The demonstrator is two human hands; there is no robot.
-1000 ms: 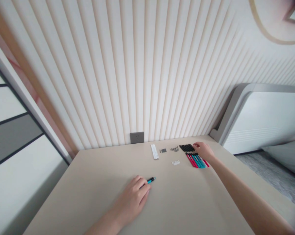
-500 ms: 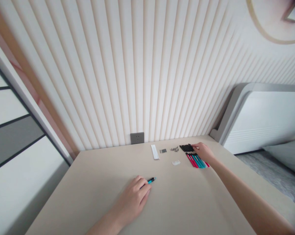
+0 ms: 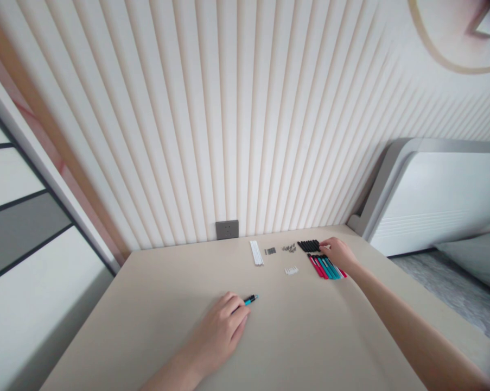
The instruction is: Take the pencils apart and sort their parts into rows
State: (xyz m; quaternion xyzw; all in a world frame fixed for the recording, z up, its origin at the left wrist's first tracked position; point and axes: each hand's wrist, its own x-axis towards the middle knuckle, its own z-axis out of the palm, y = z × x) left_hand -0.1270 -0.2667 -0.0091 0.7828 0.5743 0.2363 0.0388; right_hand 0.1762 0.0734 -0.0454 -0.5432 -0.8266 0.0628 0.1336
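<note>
Resting on the table, my left hand (image 3: 227, 326) is closed around a turquoise pen barrel with a black section (image 3: 250, 300), its tip sticking out to the right. At the back right, my right hand (image 3: 337, 252) pinches at the right end of a row of black pen grips (image 3: 309, 246); its fingertips partly hide the end piece. Just below that row lie red, turquoise and white pen barrels (image 3: 326, 267) side by side, close under my right wrist.
Toward the table's (image 3: 147, 304) back lie white refills (image 3: 256, 253), small grey springs (image 3: 270, 251), a cluster of small metallic parts (image 3: 289, 248) and small white pieces (image 3: 291, 270). A dark wall socket (image 3: 227, 229) sits behind the table edge. A bed headboard (image 3: 444, 195) stands to the right.
My right fingertips have shifted slightly down at the end of the black row. The left hand keeps hold of the pen barrel, and the whole view has moved a little.
</note>
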